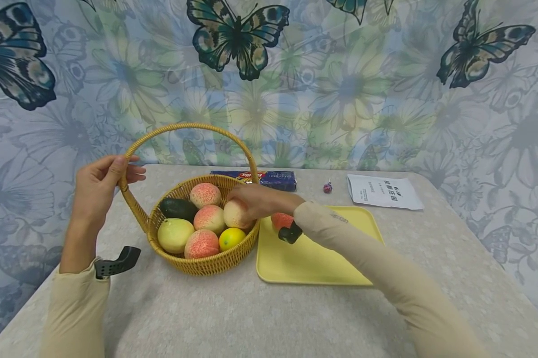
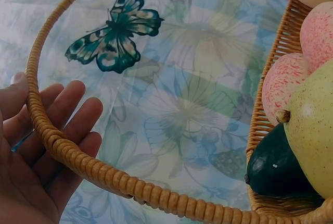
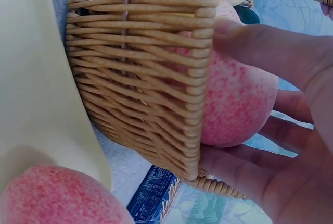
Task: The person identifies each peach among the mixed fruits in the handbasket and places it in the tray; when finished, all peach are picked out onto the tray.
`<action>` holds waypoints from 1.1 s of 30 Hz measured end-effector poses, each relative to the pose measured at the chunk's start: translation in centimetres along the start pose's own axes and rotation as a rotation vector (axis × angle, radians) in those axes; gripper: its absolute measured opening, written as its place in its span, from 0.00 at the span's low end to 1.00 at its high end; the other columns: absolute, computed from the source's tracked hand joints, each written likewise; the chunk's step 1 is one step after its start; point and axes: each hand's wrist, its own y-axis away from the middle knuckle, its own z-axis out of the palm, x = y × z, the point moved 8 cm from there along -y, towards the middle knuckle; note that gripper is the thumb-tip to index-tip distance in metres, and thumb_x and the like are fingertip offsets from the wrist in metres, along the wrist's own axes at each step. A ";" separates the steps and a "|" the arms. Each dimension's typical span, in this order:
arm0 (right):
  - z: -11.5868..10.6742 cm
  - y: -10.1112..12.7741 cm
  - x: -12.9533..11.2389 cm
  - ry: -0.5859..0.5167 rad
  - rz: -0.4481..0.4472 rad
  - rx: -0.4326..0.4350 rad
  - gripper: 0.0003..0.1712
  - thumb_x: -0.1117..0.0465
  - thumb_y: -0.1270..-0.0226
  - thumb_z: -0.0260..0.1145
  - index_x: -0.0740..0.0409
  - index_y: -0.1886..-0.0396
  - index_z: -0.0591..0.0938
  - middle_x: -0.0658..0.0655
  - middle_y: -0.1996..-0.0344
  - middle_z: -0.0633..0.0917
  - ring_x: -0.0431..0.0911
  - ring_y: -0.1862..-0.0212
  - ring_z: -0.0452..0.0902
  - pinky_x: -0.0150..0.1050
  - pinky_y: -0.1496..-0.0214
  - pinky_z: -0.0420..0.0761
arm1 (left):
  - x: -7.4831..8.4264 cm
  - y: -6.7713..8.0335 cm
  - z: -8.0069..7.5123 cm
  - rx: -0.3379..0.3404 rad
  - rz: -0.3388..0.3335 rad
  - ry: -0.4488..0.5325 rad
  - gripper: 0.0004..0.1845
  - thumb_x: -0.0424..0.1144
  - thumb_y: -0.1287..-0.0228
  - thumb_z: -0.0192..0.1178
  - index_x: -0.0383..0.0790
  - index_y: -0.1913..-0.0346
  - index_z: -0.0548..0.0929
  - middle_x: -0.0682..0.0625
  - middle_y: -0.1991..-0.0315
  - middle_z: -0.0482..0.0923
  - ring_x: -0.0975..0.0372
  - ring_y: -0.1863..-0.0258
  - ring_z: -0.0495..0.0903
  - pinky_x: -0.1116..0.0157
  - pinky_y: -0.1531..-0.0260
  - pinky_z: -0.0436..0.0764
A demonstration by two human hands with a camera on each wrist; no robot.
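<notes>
Your right hand (image 1: 251,199) is grasping a peach (image 1: 235,214) in the basket (image 1: 197,263); one peach (image 1: 281,220) is already lying on the tray (image 1: 313,263) beside it (five fruits remaining). Your left hand (image 1: 100,186) is gripping the handle (image 1: 130,199).

basket (image 1: 197,261) sits mid-counter (image 1: 260,318), fruit piled in it | tray (image 1: 313,263) touching its right side, one peach (image 1: 280,220) on the tray's back-left corner | packet (image 1: 269,179) behind the basket by the back edge | paper (image 1: 383,191) toward the back-right corner
</notes>
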 end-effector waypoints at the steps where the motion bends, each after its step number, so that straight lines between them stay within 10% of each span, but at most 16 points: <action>1: 0.0 0.1 0.0 0.000 -0.002 0.001 0.34 0.56 0.40 0.70 0.60 0.35 0.71 0.56 0.41 0.75 0.47 0.41 0.71 0.39 0.38 0.72 | 0.0 0.0 0.0 -0.001 0.001 0.003 0.21 0.41 0.31 0.56 0.22 0.49 0.79 0.53 0.69 0.87 0.66 0.69 0.86 0.77 0.61 0.80; 17: -0.2 2.1 0.4 -0.049 -0.038 0.144 0.35 0.52 0.43 0.70 0.53 0.36 0.71 0.52 0.40 0.75 0.45 0.43 0.72 0.39 0.42 0.74 | 0.1 0.1 0.2 -0.010 0.007 0.031 0.20 0.40 0.30 0.56 0.22 0.49 0.79 0.52 0.69 0.87 0.65 0.69 0.87 0.77 0.62 0.81; 33: -0.8 4.6 1.6 -0.354 -0.003 0.239 0.37 0.52 0.42 0.72 0.47 0.34 0.69 0.51 0.40 0.75 0.43 0.48 0.76 0.37 0.50 0.80 | 0.1 0.1 0.0 -0.004 0.020 0.021 0.20 0.40 0.30 0.56 0.22 0.49 0.79 0.52 0.69 0.87 0.65 0.69 0.86 0.77 0.62 0.81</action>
